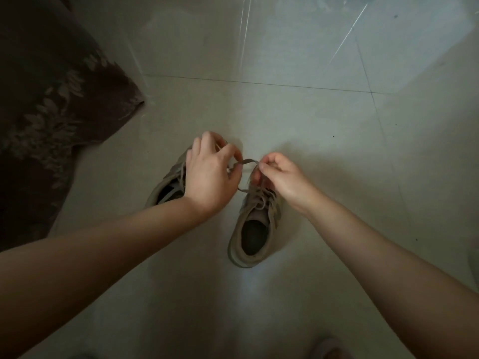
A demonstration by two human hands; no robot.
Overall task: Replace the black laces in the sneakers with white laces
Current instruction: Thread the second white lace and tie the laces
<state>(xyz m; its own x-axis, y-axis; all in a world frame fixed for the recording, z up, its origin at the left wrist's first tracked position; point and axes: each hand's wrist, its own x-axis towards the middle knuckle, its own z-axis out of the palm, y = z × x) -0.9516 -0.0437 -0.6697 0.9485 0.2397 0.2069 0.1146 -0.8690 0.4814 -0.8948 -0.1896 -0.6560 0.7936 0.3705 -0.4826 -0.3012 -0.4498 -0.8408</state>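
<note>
The right hand (278, 177) pinches a lace (246, 161) between thumb and fingertips, directly above the laced throat of the nearer sneaker (255, 224), which stands on the tiled floor (324, 141) with its heel toward the person and its toe pointing away. The left hand (211, 174) pinches the other end of the same short span, so the lace runs almost level from one hand to the other, crosswise to the shoe's long axis. From that span a strand drops back to the eyelets beneath the right hand. The lace looks grey in this dim light; its real colour cannot be told. The right hand is nearer the eyelets, so it seems better placed to pull or thread next. Behind the left hand lies the 2nd sneaker (168, 187), partly hidden. Farther left, a dark patterned cloth (51, 99) lies on the floor.
</note>
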